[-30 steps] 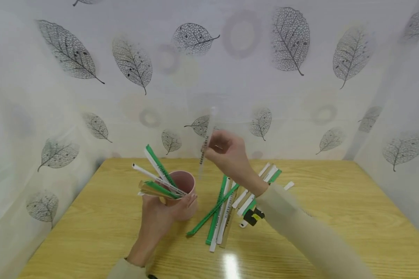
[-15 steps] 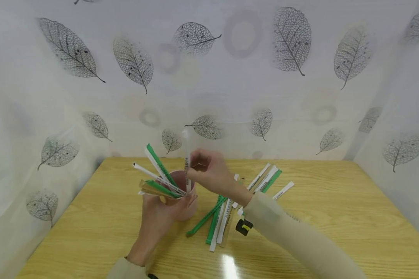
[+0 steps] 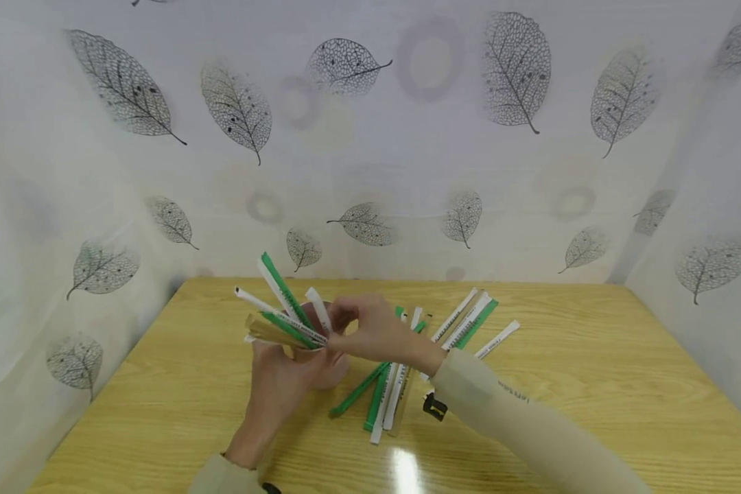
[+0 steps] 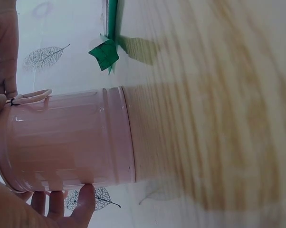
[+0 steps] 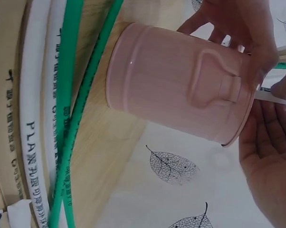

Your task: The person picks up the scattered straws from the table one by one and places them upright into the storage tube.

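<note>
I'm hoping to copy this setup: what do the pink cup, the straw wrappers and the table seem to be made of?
Pink cup: probably glossy painted metal, judging by its highlights and ridges; plastic is possible.
Straw wrappers: likely printed paper, fairly matte with creased ends.
Table: wood or wood-look laminate, showing grain and a shiny glare.

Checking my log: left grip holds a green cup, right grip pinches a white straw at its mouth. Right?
Not quite: the cup is pink, as the left wrist view shows. The left grip holds it, and the right grip pinches a white straw at its mouth.
</note>
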A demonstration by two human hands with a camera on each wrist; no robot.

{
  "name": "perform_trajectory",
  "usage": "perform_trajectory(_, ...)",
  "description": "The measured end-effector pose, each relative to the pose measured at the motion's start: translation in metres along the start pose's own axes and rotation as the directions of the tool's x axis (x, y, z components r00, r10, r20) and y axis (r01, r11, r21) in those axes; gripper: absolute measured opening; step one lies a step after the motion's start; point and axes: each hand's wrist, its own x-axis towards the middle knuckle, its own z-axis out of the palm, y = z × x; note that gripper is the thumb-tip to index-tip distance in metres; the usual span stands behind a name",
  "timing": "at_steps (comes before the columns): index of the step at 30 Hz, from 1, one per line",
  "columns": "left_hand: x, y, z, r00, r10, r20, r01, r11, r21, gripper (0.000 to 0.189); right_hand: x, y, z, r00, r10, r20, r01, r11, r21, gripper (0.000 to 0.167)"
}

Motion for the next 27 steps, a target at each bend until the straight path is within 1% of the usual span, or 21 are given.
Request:
perform_trajectory(4,-0.001,-0.001,0.000,1.000,-0.008,-0.005,0.009,1.000,0.029,0.059,0.001,0.000,0.000,0.999,-0.015,0.043,0.019,0.994,-0.104,0.012)
perform_trajectory(7,-0.001,-0.001,0.000,1.000,-0.026,-0.008,0.026,0.999,0.041,0.064,0.001,-0.001,0.001,0.998,-0.012,0.063,0.021,0.987,-0.158,0.012)
perform_trajectory(11,-0.001,-0.001,-0.001,0.999,-0.039,0.000,0.039,0.999,0.004,0.059,0.002,-0.002,-0.001,0.997,-0.011,0.078,0.026,0.980,-0.196,0.012)
perform_trajectory(14,-0.001,0.000,0.000,1.000,-0.019,0.011,0.019,1.000,-0.020,0.052,0.001,-0.002,-0.004,0.993,-0.053,0.104,0.074,0.976,-0.207,0.011)
perform_trajectory(16,0.000,0.001,0.000,1.000,-0.012,0.020,0.013,0.999,-0.030,0.052,-0.001,-0.001,-0.009,0.989,-0.094,0.116,0.117,0.971,-0.211,0.012)
perform_trajectory(18,0.000,0.003,0.001,1.000,-0.014,0.023,0.015,0.999,-0.047,0.053,-0.005,0.001,-0.015,0.983,-0.142,0.117,0.166,0.958,-0.233,0.012)
perform_trajectory(20,0.001,0.004,0.002,0.999,-0.032,0.015,0.033,0.998,-0.061,0.057,-0.010,0.003,-0.023,0.981,-0.162,0.104,0.185,0.944,-0.275,0.014)
perform_trajectory(22,0.001,0.005,0.002,0.999,-0.055,-0.001,0.054,0.996,-0.074,0.059,-0.017,0.004,-0.032,0.984,-0.156,0.090,0.177,0.931,-0.319,0.015)
perform_trajectory(23,0.001,0.005,0.002,0.998,-0.063,-0.005,0.062,0.995,-0.081,0.060,-0.022,0.006,-0.038,0.986,-0.139,0.089,0.161,0.927,-0.340,0.016)
perform_trajectory(27,0.000,0.005,0.001,0.995,-0.095,-0.013,0.094,0.992,-0.081,0.065,-0.042,0.016,-0.059,0.994,-0.040,0.103,0.077,0.916,-0.393,0.018)
